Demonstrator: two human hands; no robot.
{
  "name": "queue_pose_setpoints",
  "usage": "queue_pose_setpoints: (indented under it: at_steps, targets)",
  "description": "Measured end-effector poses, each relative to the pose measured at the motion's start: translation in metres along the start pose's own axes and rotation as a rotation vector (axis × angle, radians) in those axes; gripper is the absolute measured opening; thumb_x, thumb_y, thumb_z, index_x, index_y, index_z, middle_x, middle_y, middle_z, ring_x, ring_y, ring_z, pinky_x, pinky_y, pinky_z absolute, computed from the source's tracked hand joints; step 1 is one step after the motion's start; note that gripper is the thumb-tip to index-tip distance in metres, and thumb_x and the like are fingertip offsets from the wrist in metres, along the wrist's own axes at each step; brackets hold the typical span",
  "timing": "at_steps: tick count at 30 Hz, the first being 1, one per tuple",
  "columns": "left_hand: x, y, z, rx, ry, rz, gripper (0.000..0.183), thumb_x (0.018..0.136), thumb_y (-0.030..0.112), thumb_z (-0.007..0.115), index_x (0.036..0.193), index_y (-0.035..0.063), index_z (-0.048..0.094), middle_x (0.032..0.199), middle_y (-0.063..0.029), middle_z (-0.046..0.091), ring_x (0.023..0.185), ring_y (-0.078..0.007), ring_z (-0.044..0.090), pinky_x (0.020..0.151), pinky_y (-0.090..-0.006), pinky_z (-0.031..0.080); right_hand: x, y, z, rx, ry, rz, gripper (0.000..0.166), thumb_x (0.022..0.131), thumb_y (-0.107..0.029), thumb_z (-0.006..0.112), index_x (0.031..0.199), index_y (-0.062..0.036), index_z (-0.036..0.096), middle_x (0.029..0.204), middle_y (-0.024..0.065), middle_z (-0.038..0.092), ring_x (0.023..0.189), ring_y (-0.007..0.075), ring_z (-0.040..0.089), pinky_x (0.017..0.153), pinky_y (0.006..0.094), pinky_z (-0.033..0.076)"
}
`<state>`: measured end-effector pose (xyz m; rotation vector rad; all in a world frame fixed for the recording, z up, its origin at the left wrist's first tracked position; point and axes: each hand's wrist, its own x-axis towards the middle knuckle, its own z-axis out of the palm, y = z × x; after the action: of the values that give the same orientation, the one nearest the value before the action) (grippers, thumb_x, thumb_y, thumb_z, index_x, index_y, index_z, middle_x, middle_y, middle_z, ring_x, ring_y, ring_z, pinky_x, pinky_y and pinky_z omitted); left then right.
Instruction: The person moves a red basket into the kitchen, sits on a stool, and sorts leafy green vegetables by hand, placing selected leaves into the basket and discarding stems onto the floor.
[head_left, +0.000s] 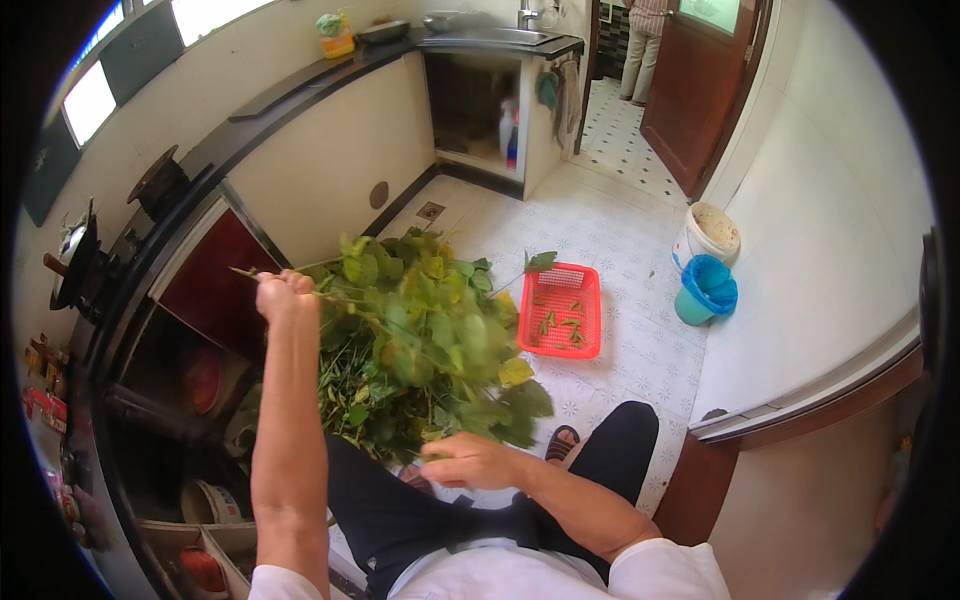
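My left hand (286, 294) is closed around the stem end of a leafy plant stalk (356, 304), raised at the left above a heap of cut leafy plants (349, 405) on the floor. The stalk's leaves are blurred over the heap. Low in the middle, in front of my lap, my right hand (469, 459) has its fingers curled around something small and green, perhaps a pod; its shape is mostly hidden. A red plastic basket (598, 315) stands on the floor right of the heap, with several green pods (551, 319) lying in it.
A white bucket (694, 238) and a teal bin with a blue bag (694, 300) stand by the right wall. The black countertop (300, 97) with a sink (499, 35) runs along the left and back. A person (641, 45) stands beyond the brown door (694, 97).
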<state>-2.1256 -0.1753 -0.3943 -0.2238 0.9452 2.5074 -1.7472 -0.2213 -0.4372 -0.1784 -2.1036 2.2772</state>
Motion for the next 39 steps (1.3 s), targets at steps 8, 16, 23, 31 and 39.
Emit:
queue_pose_setpoints:
  at_steps: [8, 16, 23, 31, 39]
  targets:
    - [-0.026, 0.024, 0.017, -0.006, -0.026, 0.053, 0.041, 0.111, 0.040, 0.034, 0.084, 0.0095, 0.039, 0.068, -0.0018, 0.038, 0.050, -0.0130, 0.028, 0.042, -0.0283, 0.021, -0.041, 0.058, -0.103, 0.453, 0.898, 0.171, 0.020, 0.096, -0.023, 0.068, 0.107, -0.0095, 0.060, 0.077, 0.0009, 0.059, 0.055, 0.0052, 0.049, 0.041, 0.0211, 0.033]
    - [-0.033, 0.033, 0.029, -0.039, -0.080, 0.057, 0.041, 0.110, 0.038, 0.036, 0.082, 0.0077, 0.039, 0.070, -0.0029, 0.038, 0.050, -0.0133, 0.029, 0.042, -0.0280, 0.022, -0.040, 0.120, -0.263, 0.576, 1.353, 0.065, 0.029, 0.100, -0.031, 0.063, 0.113, -0.0049, 0.062, 0.095, 0.0090, 0.068, 0.078, 0.0178, 0.068, 0.068, 0.0305, 0.056]
    - [-0.036, 0.049, 0.021, -0.049, -0.098, 0.046, 0.042, 0.110, 0.040, 0.038, 0.083, 0.0074, 0.040, 0.072, -0.0031, 0.039, 0.051, -0.0134, 0.030, 0.042, -0.0275, 0.023, -0.007, 0.064, -0.123, 0.106, 1.198, -0.270, 0.020, 0.101, -0.022, 0.063, 0.105, -0.0031, 0.067, 0.092, 0.0027, 0.065, 0.068, 0.0089, 0.057, 0.058, 0.0237, 0.045]
    - [-0.066, 0.037, 0.046, -0.072, -0.170, 0.037, 0.037, 0.109, 0.037, 0.043, 0.088, 0.0071, 0.041, 0.074, -0.0038, 0.040, 0.055, -0.0136, 0.032, 0.046, -0.0274, 0.027, 0.019, -0.009, -0.045, -1.053, 0.806, -0.469, 0.026, 0.088, -0.015, 0.072, 0.111, -0.0061, 0.066, 0.099, 0.0112, 0.067, 0.079, 0.0284, 0.067, 0.065, 0.0357, 0.054]
    - [-0.104, 0.043, 0.053, 0.536, -0.292, 0.090, 0.047, 0.099, 0.049, 0.062, 0.113, 0.0048, 0.058, 0.101, -0.0056, 0.055, 0.096, -0.0206, 0.053, 0.081, -0.0388, 0.045, 0.038, 0.003, -0.068, -0.541, 0.771, -0.343, 0.019, 0.092, -0.006, 0.065, 0.109, 0.0022, 0.066, 0.098, 0.0139, 0.068, 0.076, 0.0234, 0.068, 0.067, 0.0309, 0.053]
